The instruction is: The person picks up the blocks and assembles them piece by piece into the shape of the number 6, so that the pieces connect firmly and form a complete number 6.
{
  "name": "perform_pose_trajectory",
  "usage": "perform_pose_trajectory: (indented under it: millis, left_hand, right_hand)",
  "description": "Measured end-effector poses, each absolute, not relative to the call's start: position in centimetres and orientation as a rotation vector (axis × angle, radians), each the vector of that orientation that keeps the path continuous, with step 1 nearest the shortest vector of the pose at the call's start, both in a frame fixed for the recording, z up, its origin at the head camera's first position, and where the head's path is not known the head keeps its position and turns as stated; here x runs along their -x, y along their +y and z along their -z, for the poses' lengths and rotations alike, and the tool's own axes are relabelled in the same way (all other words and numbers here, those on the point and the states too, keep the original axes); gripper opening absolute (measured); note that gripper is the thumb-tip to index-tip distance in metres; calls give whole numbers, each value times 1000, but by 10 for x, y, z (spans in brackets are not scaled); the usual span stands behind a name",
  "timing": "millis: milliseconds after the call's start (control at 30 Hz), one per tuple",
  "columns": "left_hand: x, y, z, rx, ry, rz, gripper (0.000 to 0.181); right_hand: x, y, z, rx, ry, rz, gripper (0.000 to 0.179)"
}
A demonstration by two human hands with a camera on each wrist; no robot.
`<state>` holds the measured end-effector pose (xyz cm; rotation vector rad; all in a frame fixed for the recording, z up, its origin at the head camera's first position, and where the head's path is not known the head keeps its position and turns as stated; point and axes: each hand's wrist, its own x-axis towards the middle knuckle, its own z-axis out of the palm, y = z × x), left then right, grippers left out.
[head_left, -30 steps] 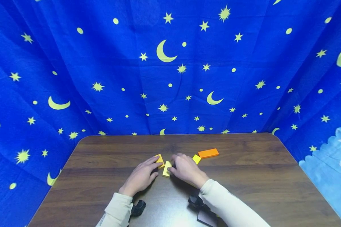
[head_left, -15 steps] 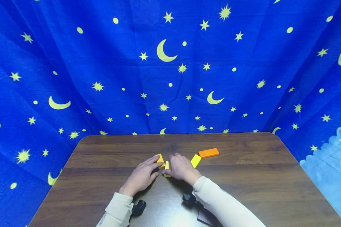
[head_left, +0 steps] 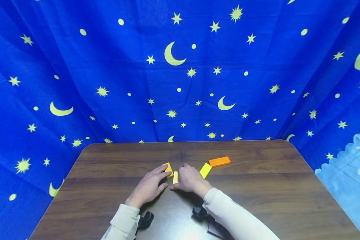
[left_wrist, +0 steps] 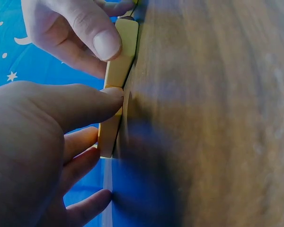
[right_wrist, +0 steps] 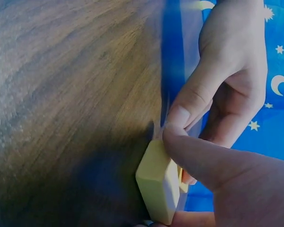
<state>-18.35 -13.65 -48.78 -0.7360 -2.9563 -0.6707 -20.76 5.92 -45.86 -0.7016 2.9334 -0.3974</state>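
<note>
My right hand grips a pale yellow block near the middle of the table. In the right wrist view, the thumb lies along one end of this pale block, which stands on a narrow side. Just left of it, an orange-yellow block sits under the fingertips of my left hand. The left fingers are stretched out, with the thumb apart from that block in the head view. Seen from the left wrist, the orange-yellow block and the pale block line up end to end.
A bright yellow block lies right of my right hand, its far end at an orange block. Under the right sleeve, a dark flat rectangle shows on the wooden table. A blue star-patterned cloth hangs behind.
My right hand has shifted left and turned the pale yellow block from its broad face onto a narrow side. More of the bright yellow block shows. The left hand has stayed still.
</note>
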Motion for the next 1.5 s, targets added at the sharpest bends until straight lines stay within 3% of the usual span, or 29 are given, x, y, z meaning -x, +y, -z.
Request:
perform_pose_trajectory:
  millis: [933,1133,1500]
  left_hand:
    - [184,-135,489,709,-2969,647,45]
    - [184,-135,489,692,-2990,647,45]
    - [183,-134,487,691,-3000,640,46]
  right_hand:
    - [200,72,459,942,2970,297,51]
    - [196,77,458,971,2960,350,70]
    - [182,86,455,1032,3005,306,66]
